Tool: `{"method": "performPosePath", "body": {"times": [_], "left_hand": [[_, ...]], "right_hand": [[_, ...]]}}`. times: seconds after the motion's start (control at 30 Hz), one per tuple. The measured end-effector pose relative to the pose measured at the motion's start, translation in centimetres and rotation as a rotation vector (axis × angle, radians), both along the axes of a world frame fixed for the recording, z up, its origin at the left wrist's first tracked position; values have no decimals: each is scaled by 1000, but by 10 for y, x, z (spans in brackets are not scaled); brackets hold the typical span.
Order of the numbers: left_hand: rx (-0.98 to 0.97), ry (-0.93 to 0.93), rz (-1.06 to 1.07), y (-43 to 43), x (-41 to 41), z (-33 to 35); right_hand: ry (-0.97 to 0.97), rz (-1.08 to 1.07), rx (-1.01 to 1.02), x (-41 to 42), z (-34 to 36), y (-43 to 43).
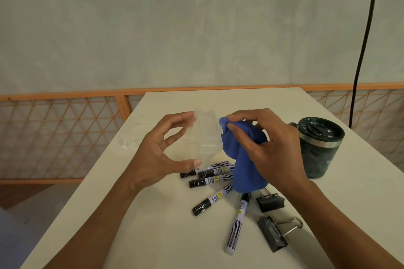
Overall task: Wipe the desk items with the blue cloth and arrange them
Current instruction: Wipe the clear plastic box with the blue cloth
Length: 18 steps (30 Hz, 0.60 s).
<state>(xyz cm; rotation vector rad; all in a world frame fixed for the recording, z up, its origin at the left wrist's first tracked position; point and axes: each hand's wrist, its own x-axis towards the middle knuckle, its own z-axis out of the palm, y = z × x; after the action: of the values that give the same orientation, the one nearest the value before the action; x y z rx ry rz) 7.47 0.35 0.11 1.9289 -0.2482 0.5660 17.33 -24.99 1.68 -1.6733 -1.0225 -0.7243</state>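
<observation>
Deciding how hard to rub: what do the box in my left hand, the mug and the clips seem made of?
Box: thin clear plastic, glossy; the table shows through it. Mug: dark, mottled body, probably coated steel, given the bare shiny metal band under its lid. Clips: black-painted metal, by the look, with bright wire handles.

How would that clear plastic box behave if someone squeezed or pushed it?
The clear plastic box looks thin-walled, so it is probably light and somewhat flexible: the left hand holds it between thumb and fingertips alone. Its smooth glossy walls may be slippery.
</observation>
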Motion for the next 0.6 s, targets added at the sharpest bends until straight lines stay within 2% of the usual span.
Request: {"method": "performPosePath", "body": {"times": [0.13,0.33,0.47,0.6], "left_hand": [[79,-31,41,0,-1,2],[128,-97,122,7,-1,5],[226,-116,159,6,-3,7],[327,-129,234,4,-6,9]], "right_hand": [[-127,50,-64,-3,2,1],[-197,102,-131,-4,1,3],[-33,-3,-89,-5,-2,4],[299,9,-75,-4,1,8]]}}
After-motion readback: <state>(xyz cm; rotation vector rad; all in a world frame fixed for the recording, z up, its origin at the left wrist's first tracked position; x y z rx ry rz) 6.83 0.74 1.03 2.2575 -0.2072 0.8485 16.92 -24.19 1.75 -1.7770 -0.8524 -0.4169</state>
